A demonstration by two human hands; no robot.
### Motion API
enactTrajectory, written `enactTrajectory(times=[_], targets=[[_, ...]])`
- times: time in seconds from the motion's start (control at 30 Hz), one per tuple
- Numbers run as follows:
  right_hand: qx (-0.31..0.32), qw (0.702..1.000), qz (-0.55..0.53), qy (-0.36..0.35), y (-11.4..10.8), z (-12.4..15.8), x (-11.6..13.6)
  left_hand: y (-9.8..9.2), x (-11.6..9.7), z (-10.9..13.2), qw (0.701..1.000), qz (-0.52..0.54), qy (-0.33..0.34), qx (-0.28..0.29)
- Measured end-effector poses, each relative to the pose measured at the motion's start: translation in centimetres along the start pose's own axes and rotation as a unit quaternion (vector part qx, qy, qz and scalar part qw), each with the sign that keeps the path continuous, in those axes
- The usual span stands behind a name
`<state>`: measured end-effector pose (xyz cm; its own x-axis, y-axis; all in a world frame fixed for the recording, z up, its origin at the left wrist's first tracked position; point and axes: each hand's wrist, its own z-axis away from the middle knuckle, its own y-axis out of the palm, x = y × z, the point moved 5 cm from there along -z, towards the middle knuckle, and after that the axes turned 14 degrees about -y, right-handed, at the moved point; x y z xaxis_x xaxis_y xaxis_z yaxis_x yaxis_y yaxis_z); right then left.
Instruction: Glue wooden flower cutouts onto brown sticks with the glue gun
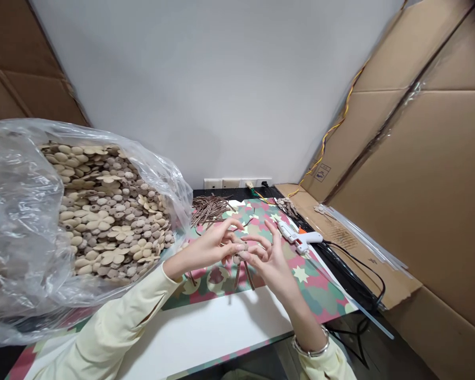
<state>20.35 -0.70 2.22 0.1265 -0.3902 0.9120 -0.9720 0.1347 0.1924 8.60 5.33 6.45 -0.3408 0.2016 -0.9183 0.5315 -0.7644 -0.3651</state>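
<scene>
Beige flower (237, 259), partly hidden, with brown strips (249, 275) below; held over the bench (320, 295) in a narrow pinch by left hand (216, 244) and right hand (269, 261). Could slip and drop through a loosened pinch.

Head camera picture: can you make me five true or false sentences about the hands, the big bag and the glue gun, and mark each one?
1. The clear plastic bag is left of the left hand. True.
2. The clear plastic bag holds red balls. False: it holds beige flower shapes.
3. The left hand and right hand touch the same small piece. True.
4. The white glue gun lies right of the right hand. True.
5. The left hand holds the white glue gun. False: it lies apart from both hands.
</scene>
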Motion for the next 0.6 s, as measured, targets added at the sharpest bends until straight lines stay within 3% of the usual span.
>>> enactTrajectory(times=[0.1,0.17,0.27,0.33,0.4,0.47,0.6], targets=[[-0.005,1.0,0.011,-0.003,-0.7,0.1,0.3,-0.1,0.6,-0.3,0.999,-0.009,-0.031,0.0],[-0.02,0.999,0.043,-0.011,-2.8,-0.7,1.3,-0.4,1.2,-0.4,0.998,-0.008,-0.055,0.0],[-0.078,0.982,0.161,-0.066,-8.7,-4.5,3.7,-1.3,1.8,-0.6,0.997,0.016,-0.077,-0.022],[-0.131,0.944,0.288,-0.096,-13.3,-8.4,4.9,-2.1,2.0,-0.6,0.995,0.024,-0.083,-0.047],[-0.138,0.895,0.421,-0.047,-17.0,-12.4,4.4,-2.6,2.0,-0.6,0.994,0.021,-0.084,-0.067],[-0.13,0.881,0.454,-0.025,-19.1,-15.8,3.1,-3.0,1.9,-0.5,0.993,0.021,-0.081,-0.078],[-0.097,0.866,0.49,-0.02,-19.6,-18.8,-0.2,-3.3,1.8,-0.4,0.992,0.019,-0.092,-0.087]])
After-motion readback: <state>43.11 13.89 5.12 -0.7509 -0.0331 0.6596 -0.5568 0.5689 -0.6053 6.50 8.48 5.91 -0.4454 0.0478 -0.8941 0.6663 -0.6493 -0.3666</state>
